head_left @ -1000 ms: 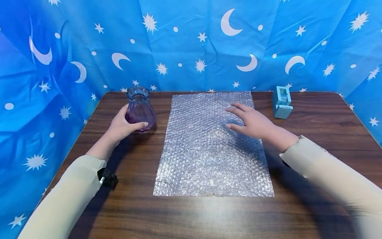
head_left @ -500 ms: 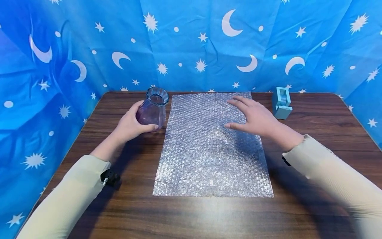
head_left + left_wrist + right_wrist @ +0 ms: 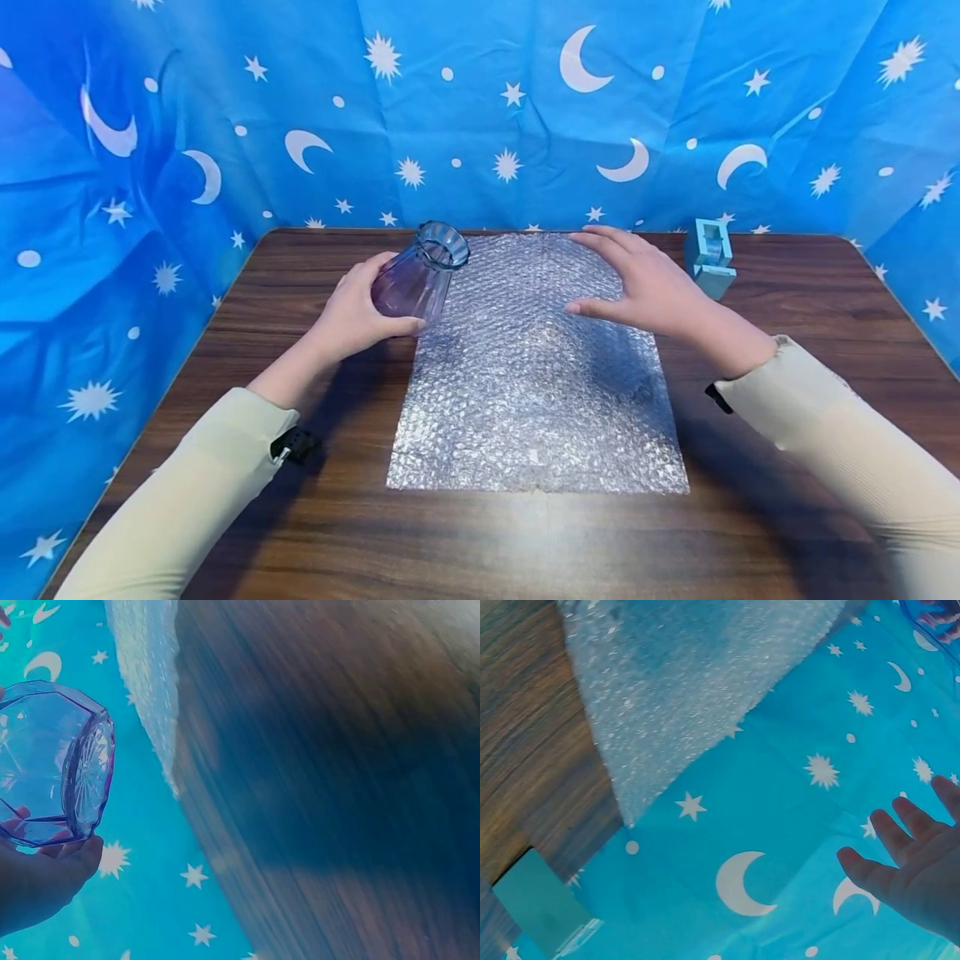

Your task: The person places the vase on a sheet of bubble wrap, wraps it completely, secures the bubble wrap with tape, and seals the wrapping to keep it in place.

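Note:
My left hand (image 3: pixel 356 308) grips a faceted glass vase (image 3: pixel 412 287), purple in the body and bluish at its flared rim. The vase is tilted, its mouth leaning right, near the left edge of a sheet of bubble wrap (image 3: pixel 525 392). In the left wrist view the vase's patterned base (image 3: pixel 91 776) shows, with the thumb against its side; it appears lifted off the table. Over the right part of the bubble wrap hovers my right hand (image 3: pixel 648 287), fingers spread and holding nothing. The right wrist view shows those fingers (image 3: pixel 889 836) apart from anything.
A light-blue tape dispenser (image 3: pixel 712 258) stands at the back right of the dark wooden table (image 3: pixel 300 533). Behind and at the sides hangs a blue cloth (image 3: pixel 480 108) with white moons and stars. The bubble wrap lies flat across the table's middle.
The vase has moved right with my left hand, from beside the bubble wrap to over its left edge, and tilted more to the right. My right hand has shifted slightly right.

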`<state>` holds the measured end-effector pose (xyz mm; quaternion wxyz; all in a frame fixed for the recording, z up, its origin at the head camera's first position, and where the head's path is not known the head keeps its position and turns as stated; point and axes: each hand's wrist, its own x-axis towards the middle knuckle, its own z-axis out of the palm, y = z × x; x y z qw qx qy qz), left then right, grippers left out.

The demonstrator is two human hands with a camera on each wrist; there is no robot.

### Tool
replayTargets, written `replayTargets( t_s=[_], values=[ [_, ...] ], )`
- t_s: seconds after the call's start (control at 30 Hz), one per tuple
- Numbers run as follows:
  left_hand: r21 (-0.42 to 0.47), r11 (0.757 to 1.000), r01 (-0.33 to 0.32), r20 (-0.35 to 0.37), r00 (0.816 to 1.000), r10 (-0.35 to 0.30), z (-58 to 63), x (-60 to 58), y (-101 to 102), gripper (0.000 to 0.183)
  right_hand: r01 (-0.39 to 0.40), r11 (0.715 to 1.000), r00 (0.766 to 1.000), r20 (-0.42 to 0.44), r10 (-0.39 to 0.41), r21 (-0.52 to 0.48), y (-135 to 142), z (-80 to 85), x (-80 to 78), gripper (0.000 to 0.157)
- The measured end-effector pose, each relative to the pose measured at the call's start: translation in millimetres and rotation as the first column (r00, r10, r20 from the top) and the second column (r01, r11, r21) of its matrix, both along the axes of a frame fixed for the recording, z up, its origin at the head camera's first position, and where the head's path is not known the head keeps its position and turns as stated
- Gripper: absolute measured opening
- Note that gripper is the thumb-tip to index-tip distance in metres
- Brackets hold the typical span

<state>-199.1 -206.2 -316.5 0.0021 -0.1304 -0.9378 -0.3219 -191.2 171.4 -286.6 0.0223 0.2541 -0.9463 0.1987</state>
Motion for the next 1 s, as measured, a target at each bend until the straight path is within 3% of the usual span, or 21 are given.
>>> replayTargets(
  t_s=[0.37, 0.57, 1.0],
  values=[
    [-0.068, 0.998, 0.013, -0.008, 1.000, -0.014, 6.6, 7.7, 22, 0.096, -0.050, 0.998, 0.998, -0.035, 0.048, -0.045, -13, 2.0, 5.2, 0.091],
    [-0.107, 0.994, 0.025, -0.015, 1.000, -0.027, 9.1, 11.5, 32, 0.097, -0.057, 0.997, 0.998, -0.007, 0.057, -0.044, -18, 6.3, 9.0, 0.094],
    [-0.279, 0.960, 0.038, -0.043, 0.998, -0.052, 14.0, 15.6, 56, 0.104, -0.116, 0.991, 0.992, -0.049, 0.113, -0.070, -34, 6.3, 11.5, 0.093]
  ],
)
